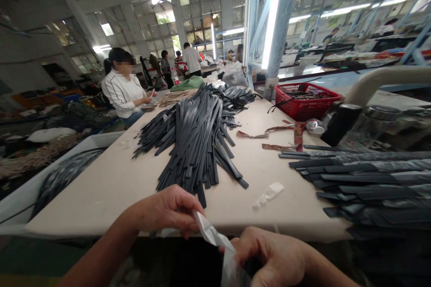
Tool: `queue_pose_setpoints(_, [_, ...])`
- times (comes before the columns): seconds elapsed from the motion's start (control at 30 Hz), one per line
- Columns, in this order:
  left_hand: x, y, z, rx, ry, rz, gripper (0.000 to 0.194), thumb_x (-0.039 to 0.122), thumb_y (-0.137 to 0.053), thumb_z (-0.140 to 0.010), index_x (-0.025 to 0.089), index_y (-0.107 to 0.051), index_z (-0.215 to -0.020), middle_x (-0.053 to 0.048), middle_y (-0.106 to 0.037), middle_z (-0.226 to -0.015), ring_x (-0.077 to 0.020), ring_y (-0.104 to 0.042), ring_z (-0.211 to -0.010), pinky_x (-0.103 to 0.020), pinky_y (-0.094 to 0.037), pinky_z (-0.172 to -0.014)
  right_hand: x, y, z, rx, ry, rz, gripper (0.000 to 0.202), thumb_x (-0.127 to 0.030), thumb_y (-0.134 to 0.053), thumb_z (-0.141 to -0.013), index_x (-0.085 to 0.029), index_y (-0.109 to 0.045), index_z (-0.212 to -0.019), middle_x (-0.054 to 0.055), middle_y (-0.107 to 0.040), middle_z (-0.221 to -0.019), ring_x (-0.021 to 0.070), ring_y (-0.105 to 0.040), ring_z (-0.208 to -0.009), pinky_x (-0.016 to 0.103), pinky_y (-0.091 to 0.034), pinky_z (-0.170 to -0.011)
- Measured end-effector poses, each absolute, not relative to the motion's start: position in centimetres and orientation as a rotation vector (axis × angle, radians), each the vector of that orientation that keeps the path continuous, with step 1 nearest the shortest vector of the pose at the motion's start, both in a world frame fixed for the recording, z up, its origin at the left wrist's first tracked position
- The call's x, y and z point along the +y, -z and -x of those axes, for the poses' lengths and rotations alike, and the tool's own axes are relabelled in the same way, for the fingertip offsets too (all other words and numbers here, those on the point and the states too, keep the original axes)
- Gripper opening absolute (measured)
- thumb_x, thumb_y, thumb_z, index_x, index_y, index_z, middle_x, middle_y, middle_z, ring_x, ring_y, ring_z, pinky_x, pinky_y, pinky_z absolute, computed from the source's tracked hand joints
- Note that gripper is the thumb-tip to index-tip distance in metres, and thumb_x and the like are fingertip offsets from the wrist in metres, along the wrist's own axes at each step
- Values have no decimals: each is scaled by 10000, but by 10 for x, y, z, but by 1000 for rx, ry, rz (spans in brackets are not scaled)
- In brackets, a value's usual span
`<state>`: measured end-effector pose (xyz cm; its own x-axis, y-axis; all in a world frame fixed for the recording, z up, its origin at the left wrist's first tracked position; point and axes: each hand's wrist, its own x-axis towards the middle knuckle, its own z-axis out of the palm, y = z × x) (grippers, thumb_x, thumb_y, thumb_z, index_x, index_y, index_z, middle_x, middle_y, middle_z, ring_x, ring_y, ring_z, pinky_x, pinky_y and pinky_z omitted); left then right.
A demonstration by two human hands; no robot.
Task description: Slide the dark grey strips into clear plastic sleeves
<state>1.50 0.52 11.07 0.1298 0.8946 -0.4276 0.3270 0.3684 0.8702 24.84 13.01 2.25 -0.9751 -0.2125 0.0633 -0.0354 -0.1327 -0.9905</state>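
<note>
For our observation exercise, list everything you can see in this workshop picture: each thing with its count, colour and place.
Strip pile: one, black, table centre.
Strip stack: one, black, table right.
Basket: one, red, far right of the table.
Patterned strips: a few, reddish, near the basket.
Plastic scrap: one, clear, near edge of the table.
Table: one, beige.
Seated person: one, white top, far left.
Clear plastic bag: one, between both hands.
Left hand: pinching the bag.
Right hand: gripping the bag lower down.
</note>
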Motion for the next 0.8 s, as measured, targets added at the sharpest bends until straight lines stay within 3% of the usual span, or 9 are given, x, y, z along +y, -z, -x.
queue_pose_setpoints(0.1, [19, -113, 4, 1594, -527, -1440, 174, 278, -633, -828, 210, -773, -906, -42, -734, -780, -184, -638, -686, -254, -462, -663, 119, 0, -247, 1876, 2308, 139, 609, -665, -722, -743, -86, -774, -923, 13, -582, -696, 97, -458, -608, 202, -372, -576])
queue_pose_setpoints(0.2, [34, -109, 23, 1846, -486, -1866, 201, 231, -587, -852, 258, -781, -898, -32, -756, -821, -197, -667, -736, -267, -460, -701, 114, 19, -250, 1874, 2371, 14, 541, -618, -727, -767, -88, -784, -861, -8, -527, -621, 76, -392, -570, 192, -295, -532])
queue_pose_setpoints(0.3, [51, -99, 41, 1981, -571, -2218, 222, 212, -579, -864, 301, -782, -874, -27, -772, -866, -207, -685, -821, -332, -455, -865, 111, 25, -253, 1873, 2455, -73, 548, -630, -688, -792, -92, -788, -830, 7, -546, -615, 82, -419, -570, 187, -318, -546])
queue_pose_setpoints(0.37, [61, -91, 52, 2110, -686, -2246, 249, 188, -558, -869, 305, -776, -902, -41, -770, -995, -238, -670, -983, -415, -386, -1019, 109, 22, -253, 1856, 2514, -102, 576, -649, -649, -813, -89, -782, -783, 18, -564, -595, 82, -445, -550, 183, -350, -556])
queue_pose_setpoints(0.5, [67, -76, 68, 2510, -993, -2031, 357, 139, -494, -854, 185, -705, -1139, -176, -625, -1318, -367, -469, -1303, -577, -261, -1113, 106, 11, -245, 1728, 2724, -114, 578, -623, -574, -892, -80, -765, -836, 104, -708, -717, 147, -642, -664, 229, -473, -678])
queue_pose_setpoints(0.57, [59, -69, 66, 2618, -1139, -1906, 363, 160, -484, -864, 148, -673, -1173, -196, -606, -1329, -369, -463, -1302, -558, -276, -1119, 108, 8, -238, 1586, 2878, -159, 523, -589, -592, -906, -91, -754, -906, 147, -750, -887, 190, -702, -797, 287, -509, -778])
queue_pose_setpoints(0.67, [36, -50, 41, 2613, -1286, -1674, 285, 312, -475, -930, 181, -698, -1048, -134, -711, -1123, -301, -620, -1086, -435, -432, -1005, 116, 5, -228, 1336, 3119, -349, 398, -519, -659, -897, -135, -730, -978, 145, -742, -1060, 196, -708, -908, 326, -497, -869])
queue_pose_setpoints(0.73, [19, -33, 10, 2360, -1301, -1392, 335, 451, -503, -928, 200, -725, -934, -87, -749, -948, -265, -674, -914, -362, -496, -862, 122, 3, -220, 1235, 3225, -441, 365, -495, -697, -876, -156, -716, -1012, 135, -733, -1104, 204, -698, -959, 349, -480, -908])
queue_pose_setpoints(0.8, [7, -15, -25, 1952, -1270, -1172, 355, 501, -592, -869, 194, -744, -959, -84, -757, -966, -268, -674, -938, -339, -492, -856, 127, 0, -212, 1231, 3280, -475, 386, -501, -732, -842, -159, -711, -1019, 134, -731, -1106, 226, -691, -990, 387, -465, -947])
